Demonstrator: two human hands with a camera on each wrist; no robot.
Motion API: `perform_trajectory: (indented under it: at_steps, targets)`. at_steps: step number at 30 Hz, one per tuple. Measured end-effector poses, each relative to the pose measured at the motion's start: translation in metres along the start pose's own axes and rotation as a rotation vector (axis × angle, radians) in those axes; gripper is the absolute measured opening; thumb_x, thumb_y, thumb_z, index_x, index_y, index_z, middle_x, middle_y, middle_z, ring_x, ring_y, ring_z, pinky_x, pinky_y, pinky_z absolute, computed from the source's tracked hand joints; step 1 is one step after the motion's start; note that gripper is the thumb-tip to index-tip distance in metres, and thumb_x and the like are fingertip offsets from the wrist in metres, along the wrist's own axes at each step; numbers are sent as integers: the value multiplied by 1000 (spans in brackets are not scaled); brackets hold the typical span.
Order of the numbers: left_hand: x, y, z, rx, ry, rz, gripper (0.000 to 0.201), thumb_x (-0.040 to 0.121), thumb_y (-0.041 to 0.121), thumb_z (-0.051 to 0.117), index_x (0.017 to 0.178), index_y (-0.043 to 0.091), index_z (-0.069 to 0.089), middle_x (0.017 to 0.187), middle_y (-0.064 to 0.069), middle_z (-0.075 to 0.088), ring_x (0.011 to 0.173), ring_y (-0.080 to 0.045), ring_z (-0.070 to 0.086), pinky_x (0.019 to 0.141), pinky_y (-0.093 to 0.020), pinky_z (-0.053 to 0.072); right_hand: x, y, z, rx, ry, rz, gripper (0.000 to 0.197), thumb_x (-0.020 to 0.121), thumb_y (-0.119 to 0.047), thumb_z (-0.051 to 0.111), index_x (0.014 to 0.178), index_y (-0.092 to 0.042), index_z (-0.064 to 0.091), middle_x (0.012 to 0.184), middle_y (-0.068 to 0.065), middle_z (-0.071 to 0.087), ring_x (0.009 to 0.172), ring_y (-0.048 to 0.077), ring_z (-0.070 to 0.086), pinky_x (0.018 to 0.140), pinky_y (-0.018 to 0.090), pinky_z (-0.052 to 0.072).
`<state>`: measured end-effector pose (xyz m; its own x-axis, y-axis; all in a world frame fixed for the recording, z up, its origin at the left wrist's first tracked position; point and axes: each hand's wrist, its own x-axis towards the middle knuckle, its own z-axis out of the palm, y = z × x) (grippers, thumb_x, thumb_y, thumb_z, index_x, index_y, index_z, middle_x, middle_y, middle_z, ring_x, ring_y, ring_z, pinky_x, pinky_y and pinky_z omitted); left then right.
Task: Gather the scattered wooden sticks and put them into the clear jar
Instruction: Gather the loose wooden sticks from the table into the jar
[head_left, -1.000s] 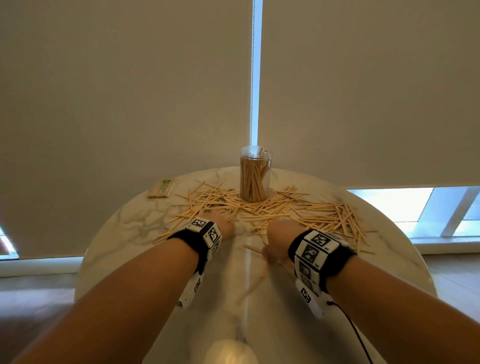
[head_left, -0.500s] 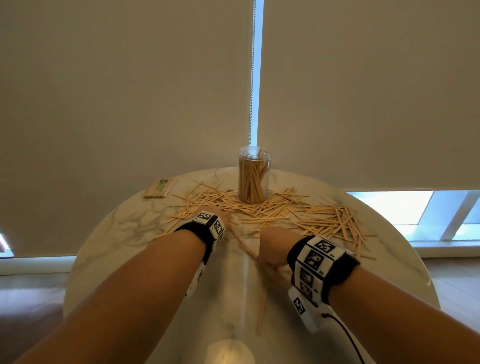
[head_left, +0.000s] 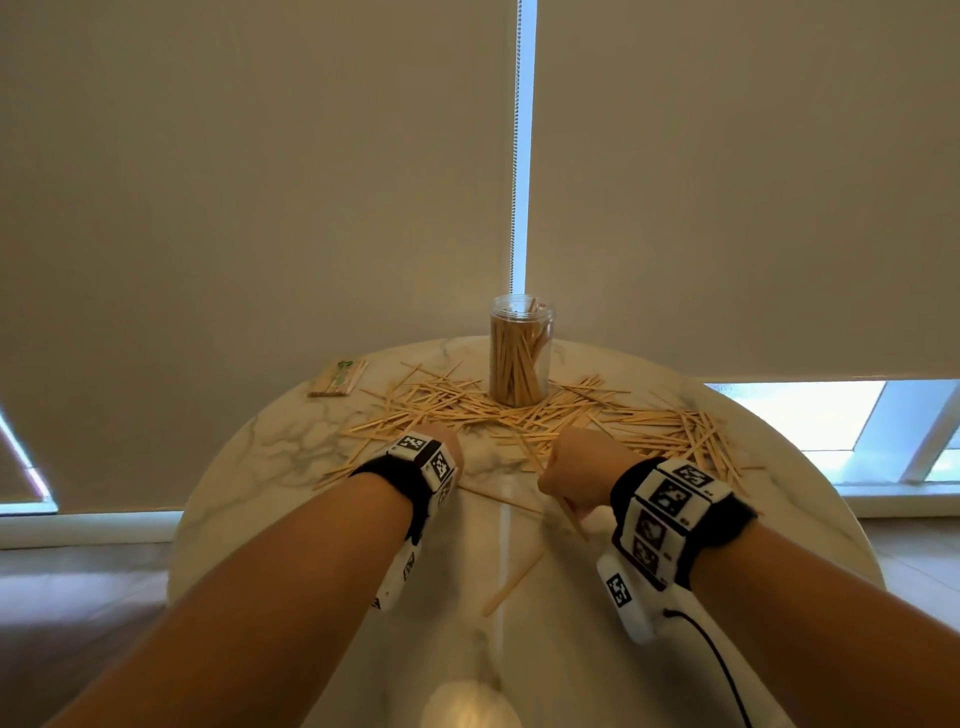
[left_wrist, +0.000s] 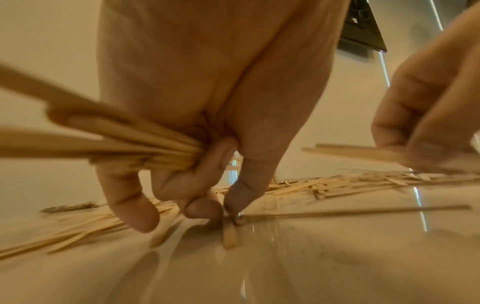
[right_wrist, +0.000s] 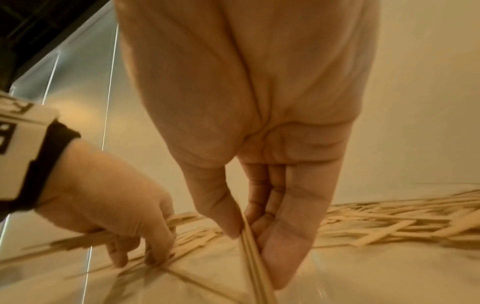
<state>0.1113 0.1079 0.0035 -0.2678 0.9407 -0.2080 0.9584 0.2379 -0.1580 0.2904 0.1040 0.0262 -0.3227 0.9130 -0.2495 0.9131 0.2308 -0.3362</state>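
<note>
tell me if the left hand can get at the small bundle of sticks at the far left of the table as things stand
Probably yes for the path: the marble table between the left hand and the wrapped bundle holds only loose sticks. But that hand already grips a handful of sticks, so picking it up looks awkward.

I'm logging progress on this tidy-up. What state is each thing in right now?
Clear plastic jar: upright, lid off, partly filled with sticks.
Scattered wooden sticks: lying loose on the table around the jar.
Left hand: grips a bundle of sticks, fingertips pinching another on the table.
Right hand: pinches a few sticks.
Small wrapped stick pack: lying flat, apart from the pile.
Round marble table: bearing it all.
</note>
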Motion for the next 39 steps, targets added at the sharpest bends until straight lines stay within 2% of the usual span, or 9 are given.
perform_trajectory:
  at_steps: [7,11,17,21,25,28,31,35,39]
  targets:
    - [-16,8,0,-75,8,60,32,102,20,49,129,4,58,133,-11,58,121,-25,57,96,-30,46,-11,7,-11,189,70,19,22,88,-16,62,96,2,73,82,13,76,76,25,75,77,42,62]
    - [-24,6,-1,-131,-11,106,32,99,24,56,125,6,61,131,-10,60,118,-25,59,88,-29,48,-17,11,-12,223,76,-15,14,92,-11,60,93,1,66,88,11,71,64,17,66,55,20,58]
    - [-37,-7,0,-568,30,35,27,99,30,51,93,5,61,98,-11,65,85,-25,61,71,-31,52,-23,8,-14,392,173,-51,16,91,-10,62,95,2,71,87,17,76,78,26,74,77,44,62]
    - [-43,-8,-1,-1309,51,87,20,98,22,54,99,3,61,88,-11,67,76,-20,63,73,-38,62,-23,-4,-12,565,240,-124,9,89,-6,66,90,2,69,84,18,75,72,24,72,77,44,62]
    - [-60,4,-11,-1324,42,129,29,95,29,46,108,8,61,92,-9,61,76,-20,57,63,-32,55,-26,-27,-8,737,235,-169,10,87,-7,71,91,2,70,85,17,76,77,25,75,73,37,63]
    - [-68,8,-13,-1303,91,146,35,97,29,38,118,10,60,108,-14,66,89,-31,65,81,-45,58,-27,-39,-6,804,265,-209,12,88,-7,71,93,4,69,89,20,74,75,25,74,72,36,63]
    - [-75,8,-13,-1584,45,168,30,103,21,34,114,10,60,87,-13,69,71,-24,65,62,-35,57,-24,-41,-8,674,334,-242,12,87,-18,74,85,-6,73,79,8,73,69,18,69,63,29,57]
    - [-70,10,-7,-1529,119,42,33,100,22,37,119,3,57,70,-8,56,51,-16,42,44,-25,36,-22,-38,-14,505,364,-240,25,88,-34,73,89,-10,77,68,-1,65,57,9,52,55,24,43]
    - [-58,-13,-9,-1234,237,-68,64,100,60,30,109,4,59,91,-15,66,64,-23,57,52,-30,49,-29,-31,-9,125,15,-162,44,88,-33,73,128,-18,62,114,2,68,100,19,64,83,33,55]
